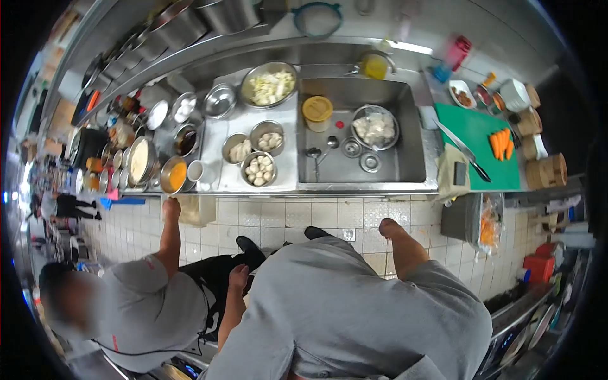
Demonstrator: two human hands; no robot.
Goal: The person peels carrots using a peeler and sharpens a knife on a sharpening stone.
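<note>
Down by my side hangs my left hand, close to the black trousers of a co-worker; its fingers are too small and turned away to read. My right hand is held low over the tiled floor, in front of the sink, apart from the counter. Its fingers are hidden from above. Inside the sink are a metal bowl of pale, wet food pieces, a tub with a yellow lid and two ladles or spoons. Neither hand visibly touches anything.
A green cutting board bears a knife and peeled carrots. Left of the sink stand bowls of chopped cabbage and mushrooms. A co-worker reaches toward a bowl of orange liquid. A grey bin stands right.
</note>
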